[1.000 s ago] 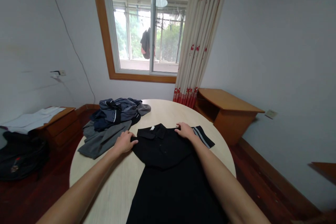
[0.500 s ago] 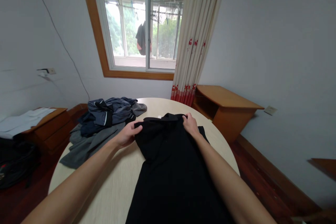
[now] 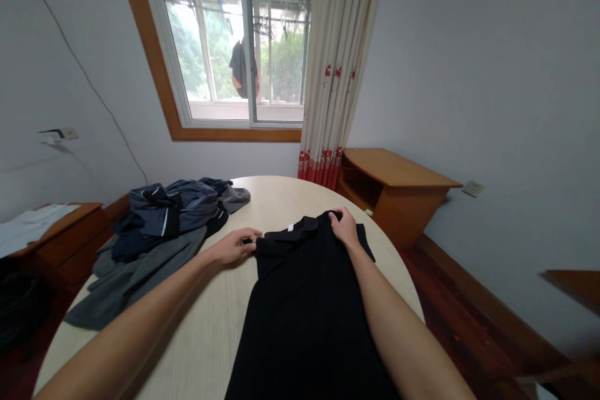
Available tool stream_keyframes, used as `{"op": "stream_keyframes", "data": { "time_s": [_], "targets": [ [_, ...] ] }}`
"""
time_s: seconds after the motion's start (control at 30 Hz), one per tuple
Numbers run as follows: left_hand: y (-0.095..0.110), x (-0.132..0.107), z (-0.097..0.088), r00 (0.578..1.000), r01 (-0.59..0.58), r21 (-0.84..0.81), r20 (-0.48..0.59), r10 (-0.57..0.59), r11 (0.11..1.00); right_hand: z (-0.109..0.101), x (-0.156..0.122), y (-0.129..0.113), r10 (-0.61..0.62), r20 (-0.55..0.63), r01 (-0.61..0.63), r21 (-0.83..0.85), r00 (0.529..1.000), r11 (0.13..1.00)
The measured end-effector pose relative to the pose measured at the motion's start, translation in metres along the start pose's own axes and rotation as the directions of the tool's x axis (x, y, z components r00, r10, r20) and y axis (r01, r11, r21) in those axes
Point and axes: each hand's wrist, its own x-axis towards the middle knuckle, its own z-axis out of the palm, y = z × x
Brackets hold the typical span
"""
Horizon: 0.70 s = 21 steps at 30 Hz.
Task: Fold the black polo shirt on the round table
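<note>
A black polo shirt (image 3: 304,306) lies lengthwise on the round pale wooden table (image 3: 220,337), collar away from me, with a white label at the neck. My left hand (image 3: 237,246) pinches the shirt's left shoulder edge, fingers closed on the cloth. My right hand (image 3: 345,228) grips the right shoulder near the collar, fingers curled over the fabric. Both forearms reach along the shirt's two sides.
A heap of grey and dark blue clothes (image 3: 154,225) covers the table's left part. Behind stand a window (image 3: 234,50), a red-flowered curtain (image 3: 332,62) and a low wooden cabinet (image 3: 394,194). Another wooden cabinet (image 3: 56,244) with white cloth is at the left.
Both hands lifted the shirt's shoulders off the table and set them down again, narrower, with the striped right sleeve now folded out of sight. The camera view swung to the right.
</note>
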Motion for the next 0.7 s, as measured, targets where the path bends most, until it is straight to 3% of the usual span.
{"op": "stream_keyframes", "data": {
  "time_s": [0.07,0.13,0.2,0.27,0.4,0.5,0.6,0.7],
  "targets": [
    [0.006,0.003,-0.001,0.993,0.022,-0.279,-0.105,-0.054,0.96,-0.002,0.001,0.002,0.007,-0.01,-0.007,0.034,1.0,0.999],
    [0.018,0.003,-0.011,0.963,0.031,-0.435,-0.227,-0.143,0.9,-0.003,0.001,0.005,0.013,-0.026,-0.011,0.06,1.0,0.998],
    [0.035,-0.001,-0.03,0.916,0.064,-0.482,-0.318,-0.243,0.874,-0.004,0.0,0.006,0.022,-0.044,-0.019,0.065,0.999,0.998],
    [0.051,-0.01,-0.057,0.873,0.175,-0.454,-0.339,-0.351,0.874,-0.004,-0.001,0.007,0.028,-0.046,-0.026,0.051,0.999,0.998],
    [0.068,-0.04,-0.117,0.818,0.483,-0.183,-0.254,-0.516,0.856,-0.004,-0.006,0.003,0.007,0.018,-0.007,-0.005,1.0,1.0],
    [0.062,-0.061,-0.144,0.831,0.524,0.036,-0.242,-0.501,0.851,-0.003,-0.009,-0.004,-0.044,0.131,0.051,-0.056,0.99,0.997],
    [0.056,-0.07,-0.146,0.829,0.555,0.239,-0.244,-0.504,0.797,-0.002,-0.01,-0.01,-0.099,0.27,0.134,-0.113,0.958,0.985],
    [0.057,-0.064,-0.123,0.835,0.536,0.537,-0.224,-0.502,0.652,-0.003,-0.009,-0.014,-0.028,0.359,0.099,-0.181,0.933,0.978]
  ]
}}
